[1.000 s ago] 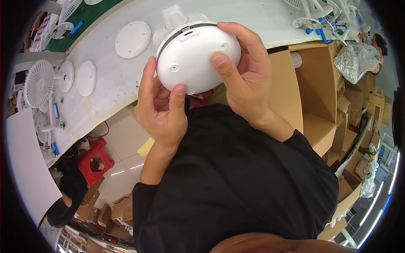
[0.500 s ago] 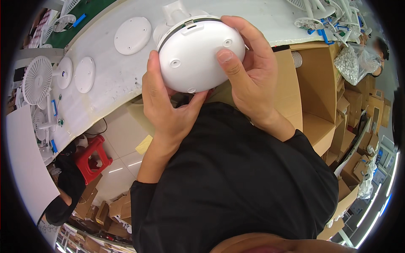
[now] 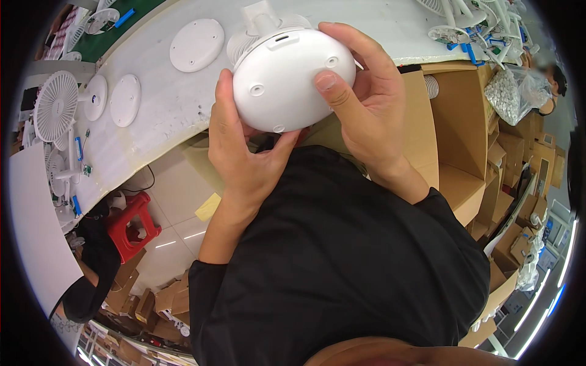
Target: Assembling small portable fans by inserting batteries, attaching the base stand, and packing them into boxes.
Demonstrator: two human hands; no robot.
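Note:
Between my two hands is a white desk fan (image 3: pixel 290 79), its rounded base cover facing me. Screw holes and one slot near the far edge show on the cover, which sits flush along that edge. My left hand (image 3: pixel 241 143) is closed round the left and near rim. My right hand (image 3: pixel 372 100) grips the right side, thumb pressed on the cover beside a screw hole, fingers round the far rim. Beyond the base, the stem and part of the ribbed fan head show; the rest is hidden behind it.
On the white table (image 3: pixel 160 100) lie round white covers (image 3: pixel 196 45) (image 3: pixel 125 100). Fans (image 3: pixel 56 107) stand at left; more fan parts with blue batteries (image 3: pixel 467 52) lie far right. An open carton (image 3: pixel 461 122) is at my right, a red stool (image 3: pixel 131 229) at lower left, near another person's arm (image 3: pixel 90 277).
The dark gap along the far edge between cover and base has closed. The cover is now seated against the base, with both hands still in nearly the same grip.

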